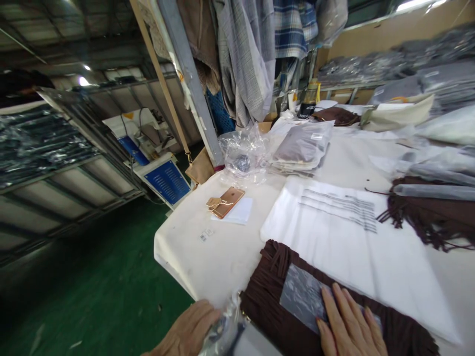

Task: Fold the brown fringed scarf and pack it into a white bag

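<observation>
Near the front edge of the white tabletop (208, 257), I have my right hand (351, 324) lying flat, fingers spread and together with nothing clamped, on a clear plastic patch that covers part of a folded brown fringed garment (270, 301). My left hand (189, 331) sits just left of that garment, curled against a crinkled clear plastic bag (222, 333) at the tabletop's edge; I cannot tell whether it actually grips the bag. Just beyond the garment lies one flat white bag (345, 237) with printed lines, nothing visibly inside it. Farther left of that bag I count one rose-gold phone (228, 201) resting on a white slip, a tag on top. Beyond it, a stack of clear bags (302, 148) holds folded grey fabric. A second brown fringed piece (434, 217) lies to the right.
</observation>
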